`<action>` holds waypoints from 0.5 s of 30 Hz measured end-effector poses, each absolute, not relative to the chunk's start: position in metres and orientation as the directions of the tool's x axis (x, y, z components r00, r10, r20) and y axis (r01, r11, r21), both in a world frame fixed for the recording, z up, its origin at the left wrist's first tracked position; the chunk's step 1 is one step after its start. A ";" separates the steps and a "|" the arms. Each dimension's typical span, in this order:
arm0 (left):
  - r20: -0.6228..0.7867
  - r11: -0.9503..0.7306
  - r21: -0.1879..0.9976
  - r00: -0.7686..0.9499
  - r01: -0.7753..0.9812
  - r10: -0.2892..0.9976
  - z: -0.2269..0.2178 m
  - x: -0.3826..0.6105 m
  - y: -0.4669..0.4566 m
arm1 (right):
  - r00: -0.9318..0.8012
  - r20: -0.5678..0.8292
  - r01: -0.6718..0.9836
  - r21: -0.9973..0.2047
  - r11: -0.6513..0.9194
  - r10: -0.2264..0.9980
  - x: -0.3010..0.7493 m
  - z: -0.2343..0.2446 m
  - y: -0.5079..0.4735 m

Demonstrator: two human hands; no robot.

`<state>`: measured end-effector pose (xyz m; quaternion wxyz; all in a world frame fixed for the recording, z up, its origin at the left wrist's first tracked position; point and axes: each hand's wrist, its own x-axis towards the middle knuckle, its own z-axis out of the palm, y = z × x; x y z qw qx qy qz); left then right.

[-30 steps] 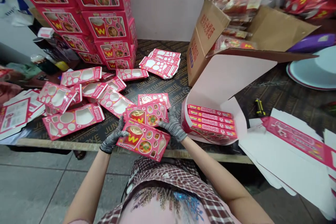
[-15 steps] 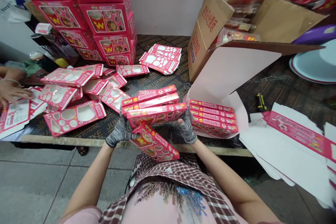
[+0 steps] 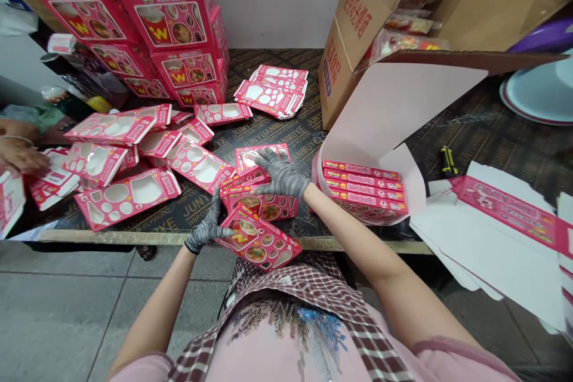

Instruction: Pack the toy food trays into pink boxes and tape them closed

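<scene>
My left hand (image 3: pixel 206 228), in a grey glove, grips the left end of a tilted pink window box (image 3: pixel 264 242) at the table's front edge. Its thumb lies on the box's face, and the fingertips reach the ends of the pink boxes behind. Those boxes (image 3: pixel 273 208) stand on edge in a small row. Over them spreads my gloved right hand (image 3: pixel 284 176), fingers apart, partly hiding their tops. Behind it a flat pink box (image 3: pixel 244 158) lies on the table. To the right, several pink boxes (image 3: pixel 364 188) stand in a row inside an open white-lined carton (image 3: pixel 416 185).
Flat pink cartons (image 3: pixel 128 194) are heaped on the left, near a co-worker's hand (image 3: pixel 22 155). Large pink boxes (image 3: pixel 165 21) are stacked behind. A brown cardboard box (image 3: pixel 349 42) holds packets. A yellow-black cutter (image 3: pixel 447 161) and unfolded cartons (image 3: pixel 501 250) lie right.
My right hand has left the right end of the row and moved left over its top. The row of boxes now sits lower, and my left hand stays by the tilted box.
</scene>
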<state>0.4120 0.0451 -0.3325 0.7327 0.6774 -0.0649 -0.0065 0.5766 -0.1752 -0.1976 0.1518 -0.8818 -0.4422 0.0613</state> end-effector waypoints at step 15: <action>0.100 0.169 0.984 0.973 -0.065 -0.207 -0.335 0.414 0.050 | 0.558 -0.128 0.784 -0.243 -0.571 0.820 0.531 -0.214 -0.211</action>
